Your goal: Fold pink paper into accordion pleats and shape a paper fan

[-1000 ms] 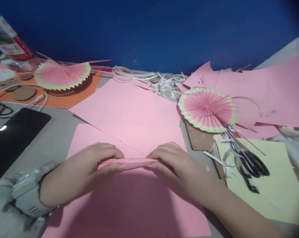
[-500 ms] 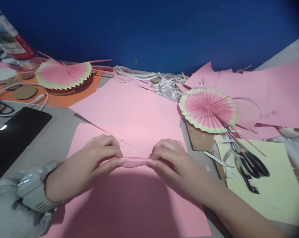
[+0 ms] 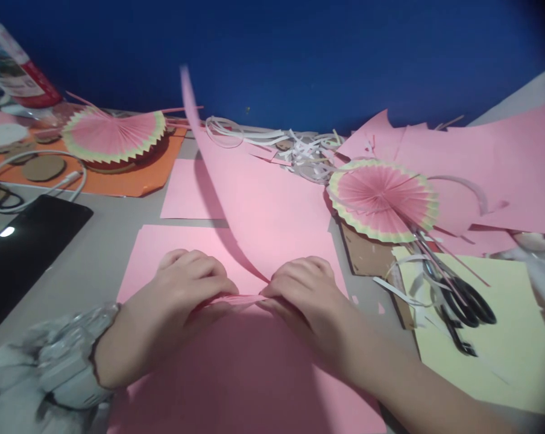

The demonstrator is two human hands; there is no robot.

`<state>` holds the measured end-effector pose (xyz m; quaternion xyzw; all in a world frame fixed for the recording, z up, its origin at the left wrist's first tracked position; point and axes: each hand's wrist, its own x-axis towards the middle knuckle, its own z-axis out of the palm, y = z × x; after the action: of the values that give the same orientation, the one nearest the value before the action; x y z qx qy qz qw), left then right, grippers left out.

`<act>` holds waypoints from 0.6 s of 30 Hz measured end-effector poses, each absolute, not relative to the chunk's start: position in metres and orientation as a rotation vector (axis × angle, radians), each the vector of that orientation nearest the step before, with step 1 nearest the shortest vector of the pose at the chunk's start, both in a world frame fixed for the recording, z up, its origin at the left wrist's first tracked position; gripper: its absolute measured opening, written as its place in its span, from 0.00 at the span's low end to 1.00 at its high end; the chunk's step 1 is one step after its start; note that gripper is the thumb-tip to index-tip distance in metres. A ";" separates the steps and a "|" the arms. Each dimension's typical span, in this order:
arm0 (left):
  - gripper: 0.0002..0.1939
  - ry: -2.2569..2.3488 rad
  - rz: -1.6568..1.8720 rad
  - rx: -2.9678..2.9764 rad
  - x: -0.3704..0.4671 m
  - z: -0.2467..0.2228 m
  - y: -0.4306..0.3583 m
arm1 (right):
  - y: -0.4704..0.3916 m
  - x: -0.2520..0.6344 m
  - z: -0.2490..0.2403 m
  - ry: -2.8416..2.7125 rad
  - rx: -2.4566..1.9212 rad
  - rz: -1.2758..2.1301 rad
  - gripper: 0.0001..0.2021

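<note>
My left hand [image 3: 195, 283] and my right hand [image 3: 306, 286] pinch a narrow folded edge of a pink paper sheet [image 3: 272, 205], thumbs on the near side. Only a short stretch of the fold shows between them. The rest of the sheet rises away beyond my fingers, its left side curling up toward the blue wall. Beneath my hands lies another pink sheet [image 3: 254, 374], flat on the table and partly in shadow.
A round pleated pink paper fan [image 3: 381, 196] and scissors [image 3: 466, 301] are at the right, near yellow paper [image 3: 494, 361]. Another pleated fan [image 3: 114, 135], a phone [image 3: 28, 247], a cable and a bottle [image 3: 19, 66] stand left. White paper strips [image 3: 308, 147] lie at the back.
The held sheet's left side has lifted from lying flat to standing up in a curve. My hands have rolled over the fold, and the left hand has moved slightly right.
</note>
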<state>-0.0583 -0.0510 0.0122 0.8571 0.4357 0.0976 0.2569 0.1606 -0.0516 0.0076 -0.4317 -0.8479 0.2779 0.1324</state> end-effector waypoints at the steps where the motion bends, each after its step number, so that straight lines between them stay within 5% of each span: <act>1: 0.09 1.181 0.279 2.326 -0.058 0.011 -0.051 | -0.052 0.161 0.008 -2.462 -1.255 0.790 0.09; 18: 0.06 1.165 0.130 2.521 -0.051 0.015 -0.058 | -0.055 0.163 0.000 -2.542 -1.101 0.632 0.10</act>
<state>-0.0511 -0.0582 0.0148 0.8919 0.4123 0.0460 0.1798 0.1635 -0.0548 0.0004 -0.3832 -0.8845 0.2198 0.1497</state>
